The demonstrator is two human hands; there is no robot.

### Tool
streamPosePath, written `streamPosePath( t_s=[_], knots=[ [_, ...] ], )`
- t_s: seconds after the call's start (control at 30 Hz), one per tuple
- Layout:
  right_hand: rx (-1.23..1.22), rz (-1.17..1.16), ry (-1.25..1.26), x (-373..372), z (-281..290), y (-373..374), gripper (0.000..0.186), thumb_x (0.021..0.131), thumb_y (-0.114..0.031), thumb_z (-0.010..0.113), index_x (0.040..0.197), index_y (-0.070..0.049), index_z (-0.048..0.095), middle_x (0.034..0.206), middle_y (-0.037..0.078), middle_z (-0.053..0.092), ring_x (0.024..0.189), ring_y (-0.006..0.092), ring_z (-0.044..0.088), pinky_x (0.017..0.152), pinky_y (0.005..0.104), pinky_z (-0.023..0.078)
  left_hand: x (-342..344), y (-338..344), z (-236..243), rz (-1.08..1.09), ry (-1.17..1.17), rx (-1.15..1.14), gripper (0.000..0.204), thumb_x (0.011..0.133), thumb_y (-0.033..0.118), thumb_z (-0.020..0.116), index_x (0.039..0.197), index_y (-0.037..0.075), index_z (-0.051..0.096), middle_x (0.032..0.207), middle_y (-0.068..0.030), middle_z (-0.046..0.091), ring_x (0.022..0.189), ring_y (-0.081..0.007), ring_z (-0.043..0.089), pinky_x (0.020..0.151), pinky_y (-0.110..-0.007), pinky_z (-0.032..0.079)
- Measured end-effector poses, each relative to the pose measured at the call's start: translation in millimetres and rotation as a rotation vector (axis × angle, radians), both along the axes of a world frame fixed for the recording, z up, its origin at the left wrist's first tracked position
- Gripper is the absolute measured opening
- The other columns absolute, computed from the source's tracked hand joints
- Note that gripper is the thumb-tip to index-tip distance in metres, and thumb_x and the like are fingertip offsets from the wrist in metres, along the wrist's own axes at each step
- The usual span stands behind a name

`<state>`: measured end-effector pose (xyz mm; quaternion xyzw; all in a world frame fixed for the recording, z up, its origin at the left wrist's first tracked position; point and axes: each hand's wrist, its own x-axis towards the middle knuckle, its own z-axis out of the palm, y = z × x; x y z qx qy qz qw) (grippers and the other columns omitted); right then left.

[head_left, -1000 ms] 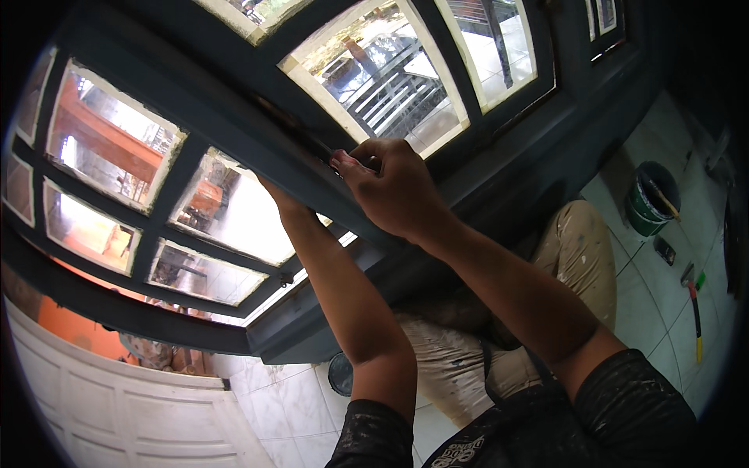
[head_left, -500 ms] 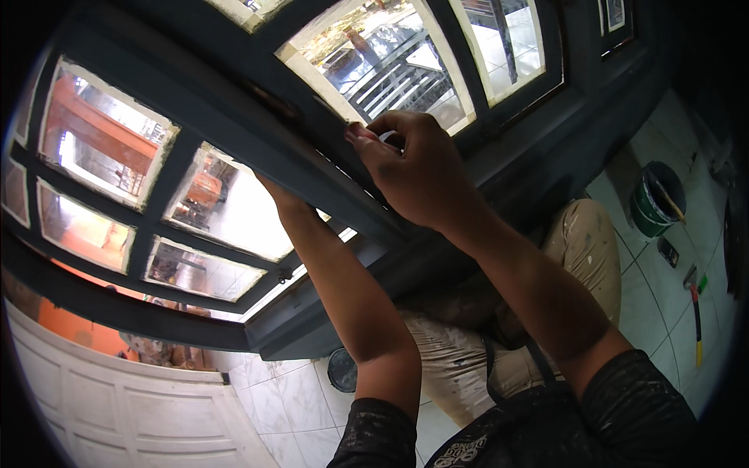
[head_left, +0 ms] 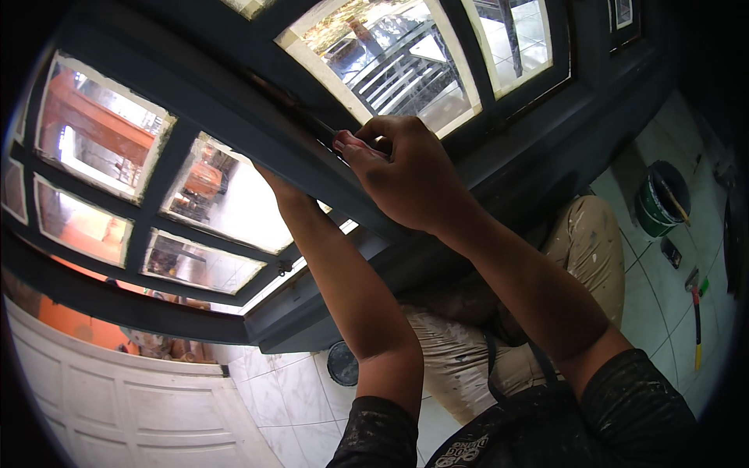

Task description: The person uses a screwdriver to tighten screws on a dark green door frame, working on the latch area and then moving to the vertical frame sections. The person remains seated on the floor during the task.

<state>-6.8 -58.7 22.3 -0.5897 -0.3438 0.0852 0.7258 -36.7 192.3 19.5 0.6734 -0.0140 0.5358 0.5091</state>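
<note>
My right hand (head_left: 406, 173) is closed in a pinch beside the dark grey window frame (head_left: 211, 129). A small reddish, pale-edged thing (head_left: 353, 143) shows at its fingertips. Its kind cannot be made out, though a thin dark strip seems to run from it along the gap in the frame. My left hand (head_left: 268, 176) reaches behind the upright of the swung-out window sash (head_left: 153, 199); its fingers are hidden there. Pale strips border the glass pane (head_left: 398, 66) in front of my right hand.
On the tiled floor at right stand a dark green bucket (head_left: 651, 214) with a stick in it, a small dark device (head_left: 670, 252) and a scraper (head_left: 697, 320) with a yellow-ended handle. A round dark container (head_left: 342, 364) sits below the sill. At lower left is a white panelled door (head_left: 156, 398).
My right hand has slid slightly left and down along the frame with the reddish thing. My left hand stays behind the sash, and the whole view has shifted a little.
</note>
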Motion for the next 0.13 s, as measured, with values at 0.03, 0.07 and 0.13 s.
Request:
streamPosePath(
  t_s=[0.03, 0.07, 0.13],
  knots=[
    [-0.004, 0.008, 0.005, -2, 1, 0, 0.036, 0.095, -0.026, 0.063, 0.088, 0.009, 0.071, 0.079, 0.029, 0.069, 0.080, 0.0430, 0.073, 0.077, 0.0471, 0.055, -2, 0, 1, 0.004, -0.003, 0.003, 0.040, 0.097, 0.019, 0.072, 0.130, 0.002, 0.057, 0.114, -0.0101, 0.064, 0.097, -0.0182, 0.066, 0.082, -0.032, 0.059],
    [-0.007, 0.019, 0.009, -4, 3, -1, 0.036, 0.095, -0.026, 0.063, 0.088, 0.009, 0.071, 0.079, 0.029, 0.069, 0.080, 0.0431, 0.073, 0.077, 0.0472, 0.055, -6, 0, 1, 0.008, -0.010, 0.004, 0.041, 0.096, 0.019, 0.073, 0.129, 0.002, 0.057, 0.114, -0.0102, 0.064, 0.097, -0.0182, 0.066, 0.081, -0.032, 0.059],
    [0.004, 0.048, 0.004, -13, 6, 2, 0.036, 0.095, -0.026, 0.063, 0.088, 0.009, 0.071, 0.078, 0.029, 0.069, 0.079, 0.0432, 0.073, 0.077, 0.0474, 0.055, -21, 8, 3, 0.076, 0.009, 0.082, 0.042, 0.095, 0.018, 0.074, 0.130, 0.001, 0.057, 0.113, -0.0102, 0.064, 0.097, -0.0185, 0.066, 0.081, -0.033, 0.059]
  ],
)
